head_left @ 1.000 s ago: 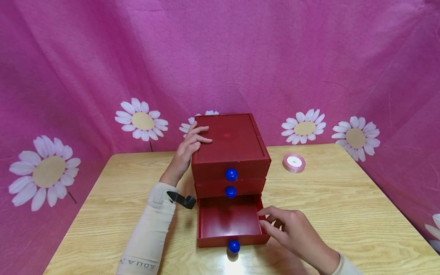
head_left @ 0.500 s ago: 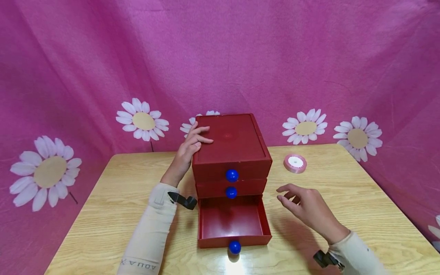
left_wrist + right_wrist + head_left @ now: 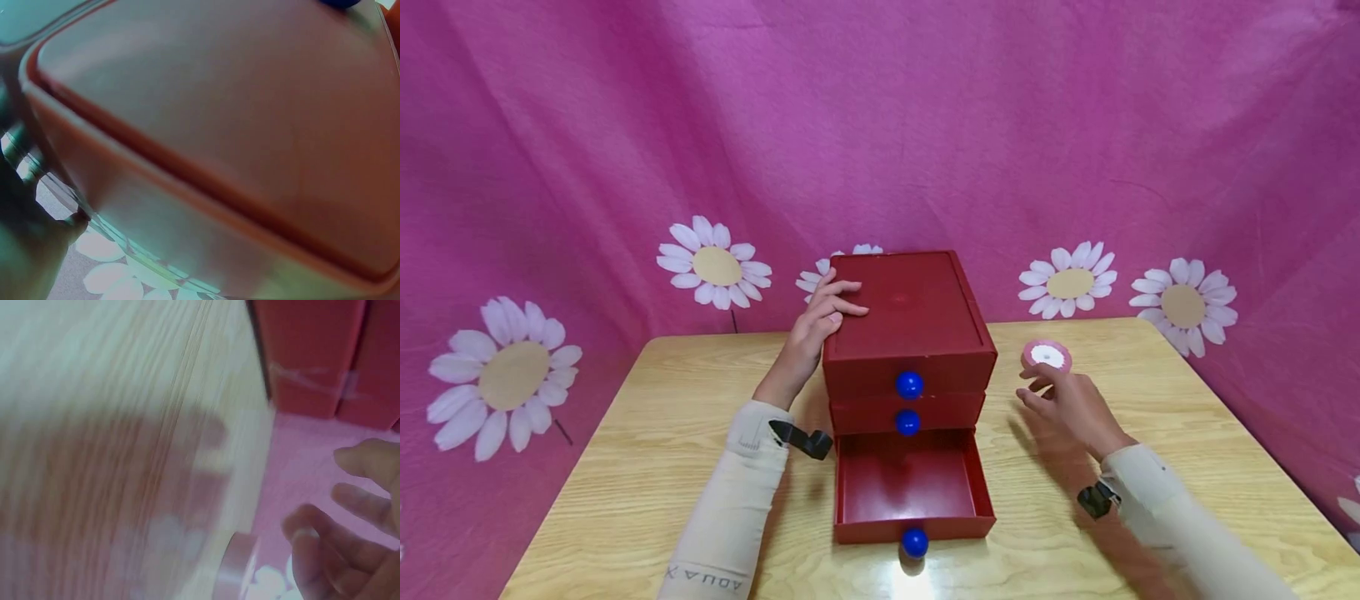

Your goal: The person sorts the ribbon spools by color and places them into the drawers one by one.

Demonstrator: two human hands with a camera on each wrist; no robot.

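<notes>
A red plastic drawer box [image 3: 898, 304] with blue round knobs stands mid-table. Its bottom drawer [image 3: 906, 492] is pulled out, with a bare floor inside. My left hand [image 3: 808, 337] rests on the upper left edge of the box, fingers spread over the top; in the left wrist view the hand [image 3: 37, 231] lies along the side of the box. My right hand [image 3: 1071, 404] hovers over the table just in front of a pink ribbon roll [image 3: 1047, 354] with a white centre, fingers loosely bent and holding nothing. The right wrist view shows the ribbon roll [image 3: 236, 569] below the fingers.
The wooden table [image 3: 692, 467] reaches back to a pink cloth backdrop [image 3: 880, 125] printed with daisies. The pulled-out drawer juts toward the front, its blue knob [image 3: 914, 543] foremost. Small black camera mounts [image 3: 1097, 500] sit on both wrists.
My right hand has left the right side of the bottom drawer and moved right and back to the ribbon roll. The left hand has stayed on the box.
</notes>
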